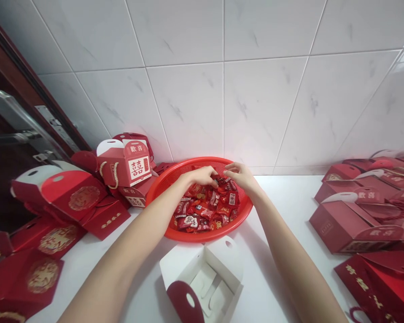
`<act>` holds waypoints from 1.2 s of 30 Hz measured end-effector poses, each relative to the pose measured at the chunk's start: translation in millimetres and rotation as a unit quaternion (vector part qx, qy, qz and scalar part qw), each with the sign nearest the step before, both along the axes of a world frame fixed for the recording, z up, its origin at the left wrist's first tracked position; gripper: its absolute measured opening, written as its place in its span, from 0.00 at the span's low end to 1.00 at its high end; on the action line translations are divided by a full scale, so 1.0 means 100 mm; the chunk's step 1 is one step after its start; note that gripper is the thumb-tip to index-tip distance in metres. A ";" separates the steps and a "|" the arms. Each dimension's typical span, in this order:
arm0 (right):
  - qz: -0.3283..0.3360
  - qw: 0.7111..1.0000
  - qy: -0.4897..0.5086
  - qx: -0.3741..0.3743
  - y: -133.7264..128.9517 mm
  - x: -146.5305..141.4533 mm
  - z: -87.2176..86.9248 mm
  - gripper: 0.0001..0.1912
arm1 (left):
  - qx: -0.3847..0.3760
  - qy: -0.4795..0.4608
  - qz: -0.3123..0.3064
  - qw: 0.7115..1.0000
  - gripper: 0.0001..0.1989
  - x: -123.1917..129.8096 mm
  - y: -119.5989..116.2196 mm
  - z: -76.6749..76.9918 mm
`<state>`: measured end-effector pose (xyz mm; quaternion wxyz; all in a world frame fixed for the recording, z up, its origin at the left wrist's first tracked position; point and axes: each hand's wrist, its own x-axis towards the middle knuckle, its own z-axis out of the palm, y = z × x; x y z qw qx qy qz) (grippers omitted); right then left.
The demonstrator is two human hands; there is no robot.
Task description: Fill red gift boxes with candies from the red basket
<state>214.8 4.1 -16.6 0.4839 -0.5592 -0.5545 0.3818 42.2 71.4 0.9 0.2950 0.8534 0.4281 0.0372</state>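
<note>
A red plastic mesh basket [207, 237] filled with red-wrapped candies [202, 211] stands against the wall. My left hand [205, 176] reaches into its far side, fingers bent and closed on a wrapped candy, partly hidden among the others. Beside it, my right hand [239, 177] is over the basket's right rim, its fingers curved and slightly apart, touching or just above the candies. In front of the basket, between my forearms, an open paper box [234, 264] shows its white inside and a dark red flap with an oval hole; no candy shows in it.
Folded red gift boxes with rope handles [124, 163] and gold-patterned red boxes [77, 197] are stacked at the left. More red boxes [353, 224] stand in rows at the right. Behind is a tiled wall [188, 103]; a door with a metal handle [10, 112] is at far left.
</note>
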 end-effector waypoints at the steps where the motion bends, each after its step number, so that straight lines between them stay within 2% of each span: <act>1: -0.003 1.000 0.002 0.005 0.01 0.00 -0.01 0.08 | -0.021 -0.024 0.003 0.999 0.08 -0.02 0.01 0.02; 4: 0.013 1.000 0.016 0.009 0.04 0.00 -0.04 0.08 | -0.033 -0.081 0.025 0.996 0.16 -0.07 0.00 0.06; 8: 0.088 0.995 0.037 0.006 0.06 0.01 -0.07 0.08 | -0.034 -0.107 0.050 0.992 0.24 -0.09 -0.03 0.10; 12: 0.110 0.992 0.052 0.024 0.06 0.02 -0.08 0.08 | -0.067 -0.106 0.027 0.992 0.21 -0.10 -0.04 0.11; 15: 0.080 0.993 0.082 0.042 0.06 0.03 -0.06 0.09 | -0.086 -0.099 0.000 0.991 0.14 -0.11 -0.02 0.09; 19: 0.043 0.988 0.139 0.048 0.07 0.03 -0.04 0.10 | -0.055 -0.060 -0.004 0.997 0.10 -0.09 0.04 0.01; 25: 0.001 0.980 0.194 0.042 0.07 0.03 -0.03 0.06 | 0.005 0.000 0.017 1.000 0.20 -0.01 0.06 -0.17; 28: 0.003 0.978 0.207 0.036 0.07 0.04 -0.02 0.06 | 0.051 0.019 0.006 0.998 0.24 0.08 0.02 -0.25; 32: 0.024 0.971 0.233 0.035 0.08 0.06 -0.02 0.03 | 0.119 0.016 -0.015 0.993 0.23 0.22 -0.03 -0.34; 36: 0.026 0.962 0.269 0.024 0.08 0.06 -0.02 0.05 | 0.129 0.003 -0.027 0.991 0.22 0.30 -0.06 -0.44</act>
